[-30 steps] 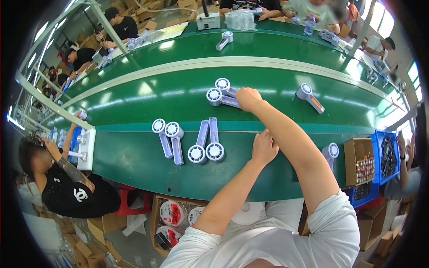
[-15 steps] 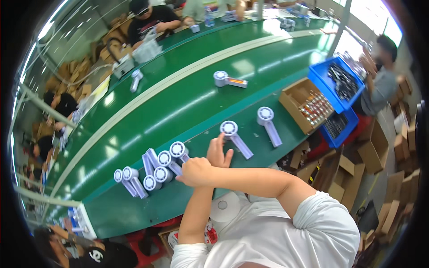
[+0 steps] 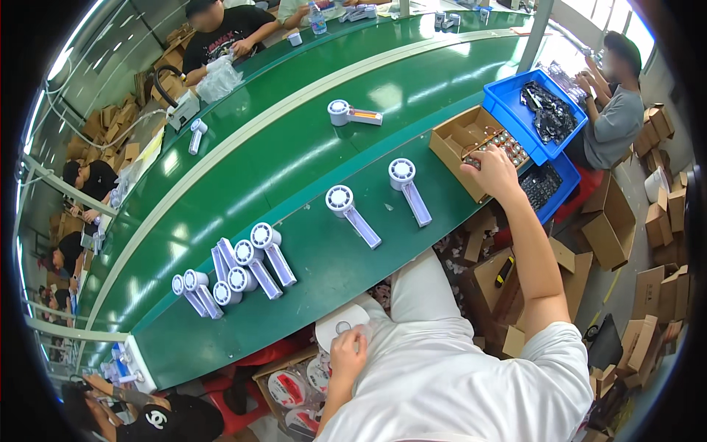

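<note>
Our two hands work well apart along a green bench, the right hand reaching into a cardboard box of small metallic parts at the bench's edge; its fingers bend down over the rows, and we cannot tell whether they grip one. Our left hand, fingers loosely curled, hangs low at a round white disc beside our lap, and whether it touches the disc we cannot make out. Before us lie eight pale handheld fans: a cluster of six toward the left, then a single fan and another fan nearer the box. On the green surface beyond rests a fan with an orange strip in its handle. Just past the box, a blue bin holds black pieces, and a co-worker in grey sits behind it.
</note>
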Tool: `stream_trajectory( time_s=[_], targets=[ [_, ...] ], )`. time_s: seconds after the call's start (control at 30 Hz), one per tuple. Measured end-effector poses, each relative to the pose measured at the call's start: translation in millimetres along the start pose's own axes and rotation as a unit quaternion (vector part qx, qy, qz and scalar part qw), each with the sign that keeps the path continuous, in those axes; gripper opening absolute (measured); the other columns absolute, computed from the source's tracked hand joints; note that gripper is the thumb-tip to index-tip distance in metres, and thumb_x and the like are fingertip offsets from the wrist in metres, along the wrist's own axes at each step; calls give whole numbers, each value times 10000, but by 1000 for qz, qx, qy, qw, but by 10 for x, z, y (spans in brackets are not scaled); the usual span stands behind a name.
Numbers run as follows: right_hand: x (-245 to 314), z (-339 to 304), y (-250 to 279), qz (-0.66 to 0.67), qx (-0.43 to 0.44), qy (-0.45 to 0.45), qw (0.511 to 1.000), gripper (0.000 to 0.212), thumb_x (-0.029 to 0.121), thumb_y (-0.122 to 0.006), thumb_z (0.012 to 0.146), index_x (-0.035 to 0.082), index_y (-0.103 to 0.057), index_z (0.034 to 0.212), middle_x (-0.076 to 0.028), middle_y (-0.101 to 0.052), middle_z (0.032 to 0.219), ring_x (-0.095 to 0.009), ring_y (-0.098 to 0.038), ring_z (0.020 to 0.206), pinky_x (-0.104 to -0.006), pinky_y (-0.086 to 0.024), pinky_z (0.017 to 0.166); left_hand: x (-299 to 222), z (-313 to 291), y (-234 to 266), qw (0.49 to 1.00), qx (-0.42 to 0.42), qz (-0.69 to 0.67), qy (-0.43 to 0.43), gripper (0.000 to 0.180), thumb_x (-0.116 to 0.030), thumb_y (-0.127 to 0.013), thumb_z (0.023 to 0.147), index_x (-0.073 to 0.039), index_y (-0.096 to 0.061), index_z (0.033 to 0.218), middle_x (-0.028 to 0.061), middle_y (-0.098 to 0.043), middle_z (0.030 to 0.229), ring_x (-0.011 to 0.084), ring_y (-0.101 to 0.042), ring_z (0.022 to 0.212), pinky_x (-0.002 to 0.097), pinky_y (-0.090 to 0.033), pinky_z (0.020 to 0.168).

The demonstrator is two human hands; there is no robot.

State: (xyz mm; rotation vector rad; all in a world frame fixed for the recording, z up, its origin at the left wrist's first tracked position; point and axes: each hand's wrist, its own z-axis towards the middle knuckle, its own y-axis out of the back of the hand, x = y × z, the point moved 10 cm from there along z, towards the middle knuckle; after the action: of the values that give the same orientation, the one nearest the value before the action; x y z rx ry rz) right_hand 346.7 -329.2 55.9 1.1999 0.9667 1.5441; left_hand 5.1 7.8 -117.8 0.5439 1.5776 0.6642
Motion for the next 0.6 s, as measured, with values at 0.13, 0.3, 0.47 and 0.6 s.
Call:
stream_trajectory(
  time_s=[0.13,0.3,0.47,0.6],
  targets=[
    [42,153,-110,-21,-27,70,997,379,340,-726,805,119,-731,1113,-170,-585,1108,-331,-541,1080,-404,-450,957,205,-114,-194,978,38,197,54,737,-423,-752,758,-50,-496,1341,234,-476,1188,389,-481,1045,502,-415,876],
    [146,307,-368,-59,40,47,996,358,378,-753,754,102,-765,983,-201,-590,1135,-361,-519,1130,-421,-456,952,-27,-83,-230,957,28,277,78,747,-429,-716,782,-56,-469,1381,231,-501,1220,387,-473,1108,499,-398,916],
    [124,312,-200,3,-70,79,994,221,271,-729,774,84,-771,884,-163,-657,950,-357,-602,968,-410,-486,889,71,-128,-260,961,58,253,99,750,-421,-691,807,-65,-438,1417,219,-512,1282,397,-453,1168,491,-374,975],
    [-1,274,194,132,-174,69,973,293,287,-648,902,9,-737,880,-155,-717,869,-299,-681,848,-374,-513,816,8,-115,-156,971,28,224,79,728,-399,-716,788,-58,-473,1383,190,-541,1275,385,-467,1164,494,-378,964]
  ],
)
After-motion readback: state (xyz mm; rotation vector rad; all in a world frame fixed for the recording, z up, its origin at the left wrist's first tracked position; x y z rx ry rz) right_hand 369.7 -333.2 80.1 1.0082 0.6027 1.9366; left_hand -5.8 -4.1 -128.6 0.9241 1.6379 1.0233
